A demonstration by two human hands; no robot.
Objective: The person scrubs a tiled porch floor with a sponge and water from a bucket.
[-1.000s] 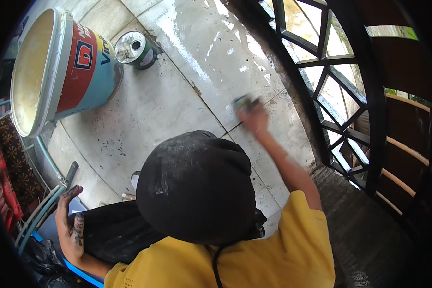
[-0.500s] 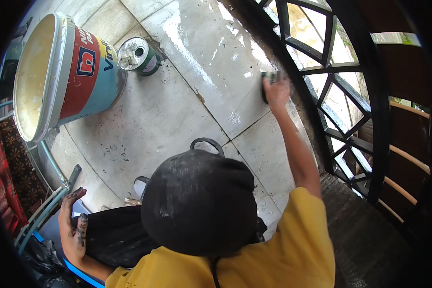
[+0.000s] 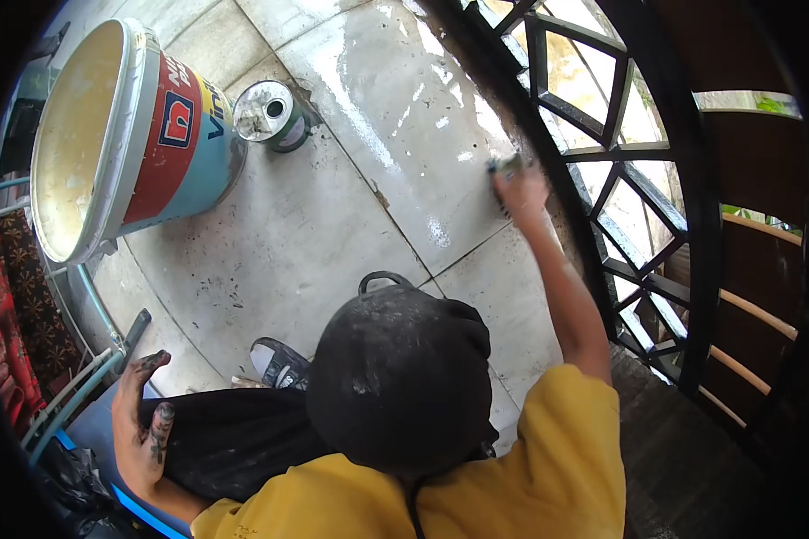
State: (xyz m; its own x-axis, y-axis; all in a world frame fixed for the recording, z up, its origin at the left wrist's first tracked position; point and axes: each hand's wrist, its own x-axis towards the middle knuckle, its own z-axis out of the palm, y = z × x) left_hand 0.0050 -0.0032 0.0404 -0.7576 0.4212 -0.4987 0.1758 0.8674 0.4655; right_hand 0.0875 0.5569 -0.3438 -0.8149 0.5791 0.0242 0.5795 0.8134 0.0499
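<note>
On the tile floor by the gate, my right hand (image 3: 525,190) is closed around a small scrub brush (image 3: 509,167). Its dark bristles are turned toward the tile and partly smeared by motion. My left hand (image 3: 140,422) is held beside my left leg with thumb and fingers apart, holding nothing; dark stains cover its fingertips. White streaks and patches (image 3: 360,117) mark the tiles to the left of the brush.
A large paint bucket (image 3: 166,144) lies tilted at the left, beside a green can (image 3: 292,130) with a stained top. The black metal gate (image 3: 609,153) runs along the right. A sandal (image 3: 283,364) shows beside the black head covering (image 3: 400,377).
My right hand and the brush have shifted slightly toward me along the floor. The left hand keeps its pose. The head covering has moved right, showing more of the sandal.
</note>
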